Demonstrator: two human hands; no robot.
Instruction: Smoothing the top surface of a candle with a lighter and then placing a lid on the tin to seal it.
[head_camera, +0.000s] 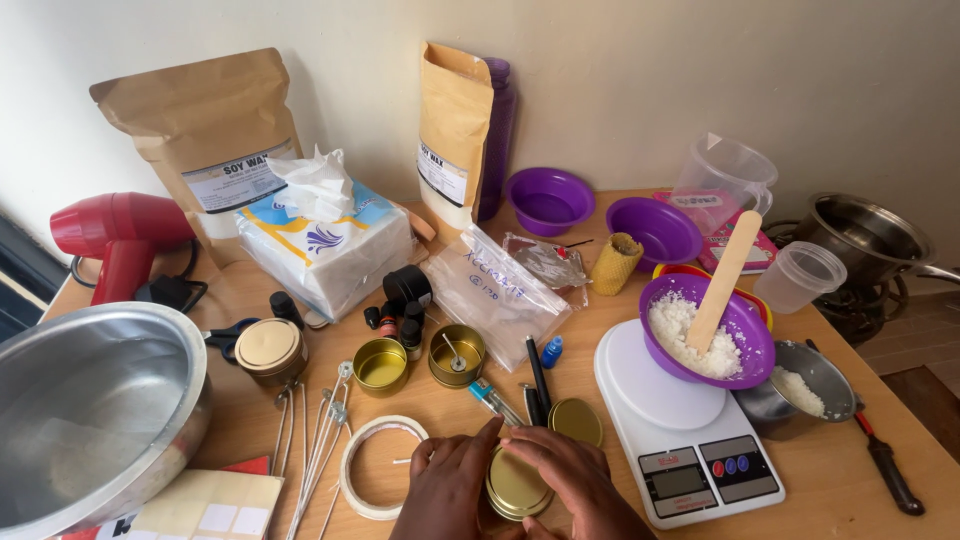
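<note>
Head view showed the left hand (447, 483) and right hand (567, 478), fingers curled, pressing a gold tin (517, 487) at the table's (850, 480) near edge; two open tins (418, 362) behind waited unfilled, wax flakes (690, 338) sat unmelted in the purple bowl (752, 345).

Gold tin (517, 487): shiny brushed metal, smooth lid, pressed under both hands at 6 o'clock.
Open tins (381, 365): glossy gold metal, seen at 9 o'clock of the held tin's upper neighbours.
Large bowl (90, 410): dull, smooth steel, at 9 o'clock.
Scale (680, 430): smooth white plastic, faintly glossy, at 3 o'clock.
Purple bowl (745, 335): glossy plastic; flaky matt white wax is held in it.
Stirring stick (725, 280): pale, matt wood.
Pouches (200, 130): matt brown paper, creased, at 11 o'clock.
Table (890, 420): smooth wood, low sheen.
Tape roll (375, 468): matt paper.
</note>
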